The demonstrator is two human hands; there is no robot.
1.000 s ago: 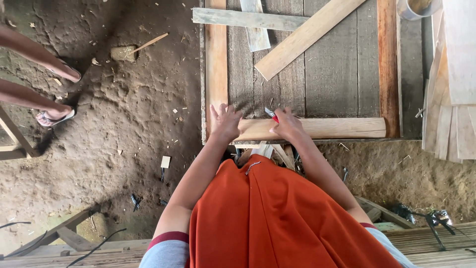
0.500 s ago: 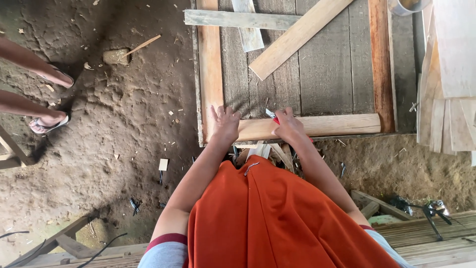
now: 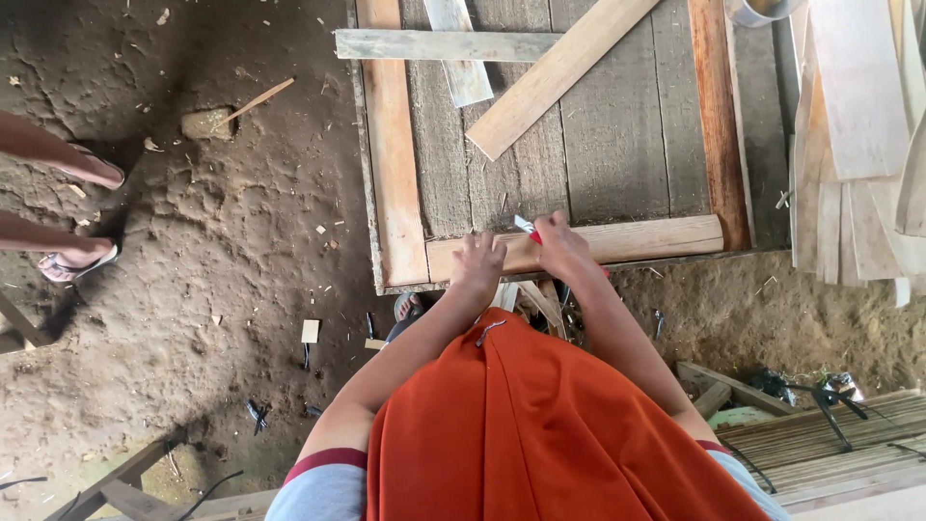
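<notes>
Under both hands, a pale batten (image 3: 617, 241) is lying across the near edge of a grey wooden bench (image 3: 617, 135), and the left hand (image 3: 479, 262) is pressing down on it with fingers spread flat, gripping nothing. Just beside it, the right hand (image 3: 559, 246) is closing around a small red-and-silver tool (image 3: 527, 229), whose tip is poking out toward the left hand and touching the batten's far edge; what kind of tool it is, I cannot tell. Beyond the left hand, an upright frame piece (image 3: 394, 145) is meeting the batten at the corner. Further out from the right hand, a loose plank (image 3: 555, 72) is lying diagonally over the bench. Well off to the left hand's side, another person's sandalled feet (image 3: 82, 217) are standing on bare earth.
</notes>
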